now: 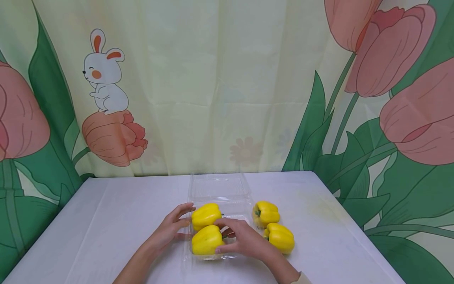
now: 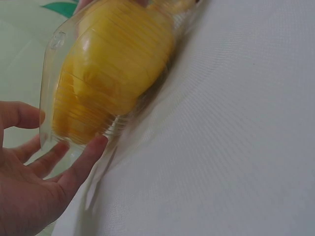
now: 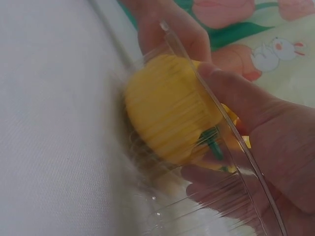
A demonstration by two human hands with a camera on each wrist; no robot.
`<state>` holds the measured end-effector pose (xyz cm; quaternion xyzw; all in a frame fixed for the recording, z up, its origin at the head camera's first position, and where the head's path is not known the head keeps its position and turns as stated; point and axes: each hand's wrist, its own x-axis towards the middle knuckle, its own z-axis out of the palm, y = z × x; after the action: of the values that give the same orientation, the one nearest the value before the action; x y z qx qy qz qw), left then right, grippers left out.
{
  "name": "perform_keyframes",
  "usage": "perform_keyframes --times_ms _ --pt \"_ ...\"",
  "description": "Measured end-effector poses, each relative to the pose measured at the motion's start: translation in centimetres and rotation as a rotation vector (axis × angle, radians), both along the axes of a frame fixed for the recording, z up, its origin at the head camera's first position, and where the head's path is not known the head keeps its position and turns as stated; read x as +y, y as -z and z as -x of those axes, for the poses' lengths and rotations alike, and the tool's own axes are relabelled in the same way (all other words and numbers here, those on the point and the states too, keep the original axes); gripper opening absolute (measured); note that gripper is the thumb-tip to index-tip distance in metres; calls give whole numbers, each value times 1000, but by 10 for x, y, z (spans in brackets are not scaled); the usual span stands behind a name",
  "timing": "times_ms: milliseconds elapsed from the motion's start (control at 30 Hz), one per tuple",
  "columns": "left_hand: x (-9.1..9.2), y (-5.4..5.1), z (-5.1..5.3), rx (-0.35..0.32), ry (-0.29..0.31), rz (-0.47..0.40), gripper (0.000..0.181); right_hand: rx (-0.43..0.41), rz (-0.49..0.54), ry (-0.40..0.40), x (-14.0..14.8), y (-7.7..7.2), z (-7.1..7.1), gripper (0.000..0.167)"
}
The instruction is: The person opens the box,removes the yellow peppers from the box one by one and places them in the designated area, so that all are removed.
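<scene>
A clear plastic clamshell box [image 1: 188, 249] lies with its lid [image 1: 220, 187] folded back towards the curtain. Inside its left half sit two yellow bell peppers, a rear one [image 1: 205, 216] and a front one [image 1: 207, 240], stems pointing right. My right hand [image 1: 244, 238] reaches into the box and holds the front pepper, thumb at its near side and fingers behind the stem end. In the right wrist view, that pepper [image 3: 167, 108] shows through the box wall. My left hand [image 1: 168, 228] touches the box's left side with spread fingers [image 2: 81, 162].
Two more yellow bell peppers, one farther back [image 1: 267, 213] and one nearer [image 1: 281, 238], lie just right of the box. A white cloth covers the table [image 1: 117, 221]. Behind its far edge hangs a curtain [image 1: 220, 86] printed with tulips and a rabbit.
</scene>
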<state>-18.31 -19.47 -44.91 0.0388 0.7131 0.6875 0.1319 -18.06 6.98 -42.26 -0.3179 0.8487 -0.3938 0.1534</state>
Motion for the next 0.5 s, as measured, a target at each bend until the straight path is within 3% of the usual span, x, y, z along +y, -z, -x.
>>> perform_keyframes --times_ms 500 --pt "0 -1 0 0 -10 -4 54 13 12 20 0 1 0 55"
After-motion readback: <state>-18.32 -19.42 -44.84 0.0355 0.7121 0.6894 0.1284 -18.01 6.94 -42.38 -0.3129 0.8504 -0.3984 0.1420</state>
